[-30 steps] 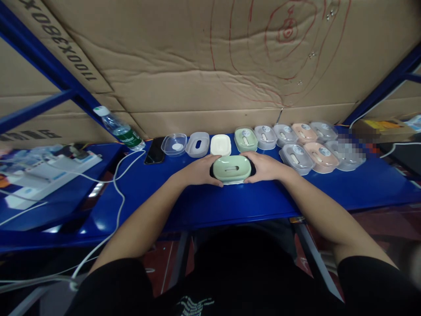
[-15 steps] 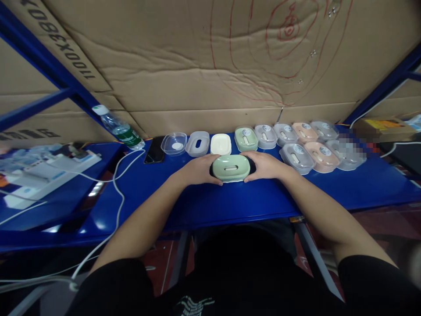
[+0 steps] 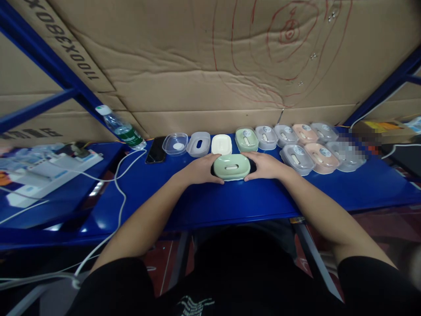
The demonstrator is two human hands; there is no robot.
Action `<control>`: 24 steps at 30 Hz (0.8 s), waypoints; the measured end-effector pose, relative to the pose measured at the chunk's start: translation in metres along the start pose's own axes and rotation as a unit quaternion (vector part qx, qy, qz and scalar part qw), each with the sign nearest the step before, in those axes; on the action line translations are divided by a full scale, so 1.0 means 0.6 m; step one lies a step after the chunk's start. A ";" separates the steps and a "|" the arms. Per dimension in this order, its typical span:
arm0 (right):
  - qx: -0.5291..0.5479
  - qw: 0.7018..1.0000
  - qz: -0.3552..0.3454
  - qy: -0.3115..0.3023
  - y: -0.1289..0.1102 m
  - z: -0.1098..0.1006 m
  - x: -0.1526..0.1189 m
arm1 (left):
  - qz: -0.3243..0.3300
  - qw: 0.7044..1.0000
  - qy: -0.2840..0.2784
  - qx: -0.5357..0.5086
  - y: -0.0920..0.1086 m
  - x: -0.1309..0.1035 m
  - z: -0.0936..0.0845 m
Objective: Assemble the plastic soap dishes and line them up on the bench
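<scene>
A pale green soap box (image 3: 232, 163) with a slotted top and a white bar in the slot is held between my two hands, low over the blue table (image 3: 210, 204). My left hand (image 3: 205, 169) grips its left end, thumb at the near side. Around the right end my right hand (image 3: 261, 165) is closed in the same way. Just behind the box lies a cream-coloured tray (image 3: 221, 145). Left of that sit a grey slotted part (image 3: 198, 144) and a clear lid (image 3: 175, 144). The box's underside is hidden.
Several finished-looking boxes with clear lids stand at the right, among them a green one (image 3: 246, 139), a grey one (image 3: 297, 159) and a pink one (image 3: 322, 157). A phone (image 3: 155, 150), a water bottle (image 3: 123, 131), a white cable (image 3: 122, 197) and a power strip (image 3: 54, 180) occupy the left.
Both hands keep their hold on the green soap box, which stays in nearly the same place. The whole view has shifted slightly.
</scene>
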State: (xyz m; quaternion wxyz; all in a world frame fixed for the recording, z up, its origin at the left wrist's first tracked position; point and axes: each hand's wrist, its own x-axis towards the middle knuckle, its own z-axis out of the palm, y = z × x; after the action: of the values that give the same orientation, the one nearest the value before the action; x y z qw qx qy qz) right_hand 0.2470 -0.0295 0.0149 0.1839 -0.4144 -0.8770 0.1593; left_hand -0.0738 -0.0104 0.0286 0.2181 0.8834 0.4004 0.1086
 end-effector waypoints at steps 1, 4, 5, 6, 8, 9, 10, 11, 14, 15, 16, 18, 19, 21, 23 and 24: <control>0.001 1.000 -0.001 0.000 0.001 0.000 0.000 | 0.002 1.000 0.002 -0.002 -0.002 0.000 0.001; 0.007 1.000 -0.007 0.006 0.004 0.002 0.000 | 0.007 1.000 0.005 -0.008 -0.005 0.001 0.004; 0.007 1.000 -0.009 0.008 0.005 0.002 0.000 | 0.009 1.000 0.006 -0.010 -0.005 0.001 0.004; 0.007 1.000 -0.012 0.010 0.006 0.003 0.000 | 0.011 1.000 0.007 -0.013 -0.005 0.001 0.004; 0.006 1.000 -0.014 0.012 0.008 0.005 0.000 | 0.015 1.000 0.010 -0.019 -0.004 0.000 0.004; 0.004 1.000 -0.014 0.012 0.009 0.005 0.000 | 0.015 1.000 0.011 -0.020 -0.003 0.000 0.004; 0.001 1.000 -0.012 0.013 0.009 0.006 0.000 | 0.014 1.000 0.011 -0.021 -0.003 0.000 0.003; 0.000 1.000 -0.010 0.013 0.010 0.007 0.000 | 0.013 1.000 0.010 -0.021 -0.002 0.000 0.003; -0.005 1.000 -0.009 0.015 0.010 0.008 0.000 | 0.011 1.000 0.005 -0.020 -0.003 0.002 0.004; -0.007 1.000 -0.010 0.015 0.011 0.008 0.000 | 0.012 1.000 0.005 -0.020 -0.004 0.002 0.004; -0.010 1.000 -0.011 0.016 0.011 0.009 0.000 | 0.012 1.000 0.006 -0.021 -0.004 0.003 0.004; -0.015 1.000 -0.016 0.017 0.012 0.010 0.001 | 0.013 1.000 0.008 -0.024 -0.006 0.004 0.005; -0.017 1.000 -0.018 0.018 0.013 0.011 0.001 | 0.014 0.999 0.010 -0.027 -0.007 0.004 0.005; -0.018 0.999 -0.023 0.020 0.014 0.012 0.001 | 0.018 0.999 0.011 -0.034 -0.008 0.004 0.004; -0.019 0.999 -0.023 0.023 0.015 0.013 0.001 | 0.020 0.999 0.014 -0.043 -0.009 0.005 0.003; -0.020 0.999 -0.020 0.025 0.015 0.013 0.001 | 0.020 0.999 0.014 -0.047 -0.010 0.005 0.003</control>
State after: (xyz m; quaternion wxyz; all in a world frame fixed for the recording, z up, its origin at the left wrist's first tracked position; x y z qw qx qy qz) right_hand 0.2492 -0.0246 0.0045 0.2007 -0.4043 -0.8831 0.1280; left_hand -0.0751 -0.0054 0.0243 0.2518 0.8782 0.3803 0.1439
